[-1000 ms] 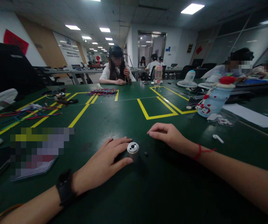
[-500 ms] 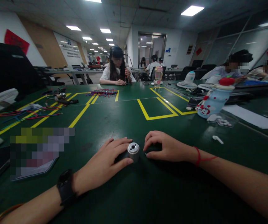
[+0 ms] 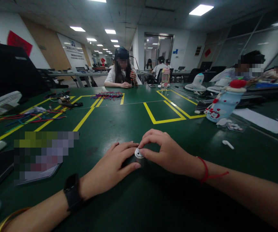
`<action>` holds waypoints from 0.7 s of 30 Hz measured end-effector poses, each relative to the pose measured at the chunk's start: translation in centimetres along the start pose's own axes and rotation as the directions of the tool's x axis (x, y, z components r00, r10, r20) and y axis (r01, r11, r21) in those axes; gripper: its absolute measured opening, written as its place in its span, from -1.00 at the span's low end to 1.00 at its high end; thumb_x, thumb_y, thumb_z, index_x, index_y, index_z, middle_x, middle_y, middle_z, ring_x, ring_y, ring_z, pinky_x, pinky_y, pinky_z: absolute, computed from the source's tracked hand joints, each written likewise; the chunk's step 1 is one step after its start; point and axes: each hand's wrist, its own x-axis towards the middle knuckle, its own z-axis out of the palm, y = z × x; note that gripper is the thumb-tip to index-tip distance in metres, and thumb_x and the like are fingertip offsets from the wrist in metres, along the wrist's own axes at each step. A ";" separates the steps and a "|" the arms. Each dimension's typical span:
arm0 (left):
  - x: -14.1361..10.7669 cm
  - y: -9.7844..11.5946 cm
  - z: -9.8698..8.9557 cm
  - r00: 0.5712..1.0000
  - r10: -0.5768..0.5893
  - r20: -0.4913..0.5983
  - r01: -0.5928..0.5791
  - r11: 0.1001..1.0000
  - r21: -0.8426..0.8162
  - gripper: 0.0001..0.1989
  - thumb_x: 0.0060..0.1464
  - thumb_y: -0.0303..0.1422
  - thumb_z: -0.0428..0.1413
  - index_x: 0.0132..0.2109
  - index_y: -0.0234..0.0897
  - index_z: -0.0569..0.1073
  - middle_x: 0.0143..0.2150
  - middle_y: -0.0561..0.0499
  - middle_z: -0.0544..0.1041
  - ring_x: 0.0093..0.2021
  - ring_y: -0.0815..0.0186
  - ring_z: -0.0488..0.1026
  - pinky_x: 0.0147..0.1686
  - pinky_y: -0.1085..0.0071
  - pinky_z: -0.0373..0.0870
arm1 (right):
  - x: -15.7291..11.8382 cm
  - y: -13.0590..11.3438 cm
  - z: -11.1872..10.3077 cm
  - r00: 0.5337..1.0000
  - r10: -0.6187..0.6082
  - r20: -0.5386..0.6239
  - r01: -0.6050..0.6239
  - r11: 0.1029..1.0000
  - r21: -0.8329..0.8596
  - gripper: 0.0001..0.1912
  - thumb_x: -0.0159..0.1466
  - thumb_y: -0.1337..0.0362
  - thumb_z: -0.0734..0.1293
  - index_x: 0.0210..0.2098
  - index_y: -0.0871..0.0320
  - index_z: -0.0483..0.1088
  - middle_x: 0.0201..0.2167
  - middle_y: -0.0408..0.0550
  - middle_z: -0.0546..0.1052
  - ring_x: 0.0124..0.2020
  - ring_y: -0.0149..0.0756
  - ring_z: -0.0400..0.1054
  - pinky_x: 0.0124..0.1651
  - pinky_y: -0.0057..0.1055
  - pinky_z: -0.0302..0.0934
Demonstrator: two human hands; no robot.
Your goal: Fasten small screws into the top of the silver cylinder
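A small silver metal cylinder point(image 3: 138, 154) stands upright on the green table, with dark holes in its round top. My left hand point(image 3: 114, 164) rests on the table at its left, thumb and forefinger closed about its sides. Over the top, my right hand point(image 3: 163, 149) bends its thumb and forefinger together in a pinch at the cylinder's upper right rim. Whatever lies between those fingertips is too small to make out. The fingers cover part of the cylinder's top.
A blurred-out flat item point(image 3: 47, 158) lies left, with wires point(image 3: 37, 116) beyond. To the right are a white earbud point(image 3: 228, 144), a small bag point(image 3: 233, 125), a blue bottle point(image 3: 223, 104) and paper point(image 3: 262, 120). A person point(image 3: 121, 71) sits across the table.
My right hand has moved left and slightly up, from beside the cylinder to its top, fingers pinched. My left hand keeps its place at the cylinder.
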 end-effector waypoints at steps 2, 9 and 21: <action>0.0 0.0 0.0 1.000 -0.005 -0.005 0.005 1.000 0.001 -0.65 0.25 -0.15 0.01 0.15 -0.02 0.30 0.24 0.00 0.29 0.21 0.12 0.21 0.23 -0.02 -0.01 | 0.0 0.1 -0.3 1.000 0.007 0.027 -0.008 0.998 0.057 -0.89 0.20 0.33 0.34 -0.28 0.08 0.50 -0.20 -0.10 0.49 -0.13 -0.28 0.34 0.00 -0.27 0.15; -0.2 -0.1 -0.2 0.999 -0.030 0.018 0.030 0.999 -0.012 -0.62 0.26 -0.13 -0.01 0.18 -0.01 0.28 0.27 0.01 0.26 0.25 0.12 0.17 0.23 0.00 0.02 | -0.3 4.4 -1.3 0.942 0.322 -0.098 -0.264 0.887 0.380 -0.83 0.17 0.34 0.28 -0.27 0.18 0.48 -0.34 -0.07 0.50 -0.35 -0.34 0.35 -0.28 -0.36 0.22; -0.3 -0.2 -0.1 0.998 -0.051 0.023 0.051 0.999 0.005 -0.58 0.25 -0.11 0.00 0.22 0.03 0.24 0.28 0.04 0.27 0.27 0.13 0.17 0.25 -0.01 -0.02 | -0.5 6.0 -0.7 0.904 0.423 -0.058 -0.360 0.828 0.431 -0.83 0.17 0.32 0.27 -0.29 0.21 0.48 -0.48 -0.13 0.46 -0.46 -0.40 0.30 -0.39 -0.43 0.18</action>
